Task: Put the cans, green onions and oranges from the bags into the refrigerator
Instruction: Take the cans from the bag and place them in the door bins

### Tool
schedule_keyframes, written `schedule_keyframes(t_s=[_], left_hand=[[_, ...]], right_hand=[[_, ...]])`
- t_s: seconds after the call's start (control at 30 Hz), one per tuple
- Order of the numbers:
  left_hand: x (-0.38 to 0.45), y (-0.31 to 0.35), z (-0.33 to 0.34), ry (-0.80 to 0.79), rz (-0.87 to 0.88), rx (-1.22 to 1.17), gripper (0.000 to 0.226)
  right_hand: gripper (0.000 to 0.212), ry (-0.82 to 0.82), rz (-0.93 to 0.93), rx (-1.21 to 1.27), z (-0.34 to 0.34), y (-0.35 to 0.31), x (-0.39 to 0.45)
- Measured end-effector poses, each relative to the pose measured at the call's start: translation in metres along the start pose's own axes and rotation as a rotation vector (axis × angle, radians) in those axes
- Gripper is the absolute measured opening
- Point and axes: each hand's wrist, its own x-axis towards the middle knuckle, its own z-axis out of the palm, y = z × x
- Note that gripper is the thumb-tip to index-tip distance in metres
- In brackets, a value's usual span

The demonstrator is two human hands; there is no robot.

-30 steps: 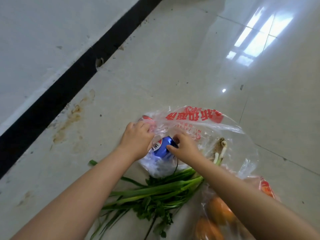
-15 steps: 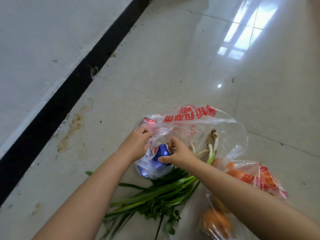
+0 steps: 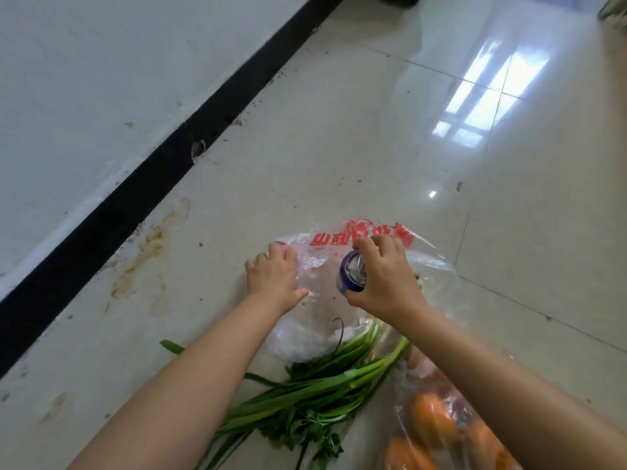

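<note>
Tiled floor (image 3: 339, 147) beneath everything. Clear bag (image 3: 315, 320) pinned flat under left hand (image 3: 273, 278), fingers straight. Green onions (image 3: 322, 385) beside oranges (image 3: 431, 418) at near edge. Blue can (image 3: 353, 272) gripped by right hand (image 3: 385, 279).

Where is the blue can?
In the head view, the blue can is centre-frame, gripped by the right hand, over the clear bag.
</note>
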Motion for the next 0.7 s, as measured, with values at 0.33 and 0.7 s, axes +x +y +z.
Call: schedule_keyframes(t_s=[0.33,0.7], left_hand=[[0.034,-0.018,-0.002,0.007,-0.239,-0.509,0.028],[0.051,-0.013,-0.004,0.121,0.413,-0.037,0.014]], right_hand=[[0.060,0.035,0.021,0.055,0.011,0.017,0.029],[0.060,-0.078,0.005,0.015,0.006,0.034,0.045]])
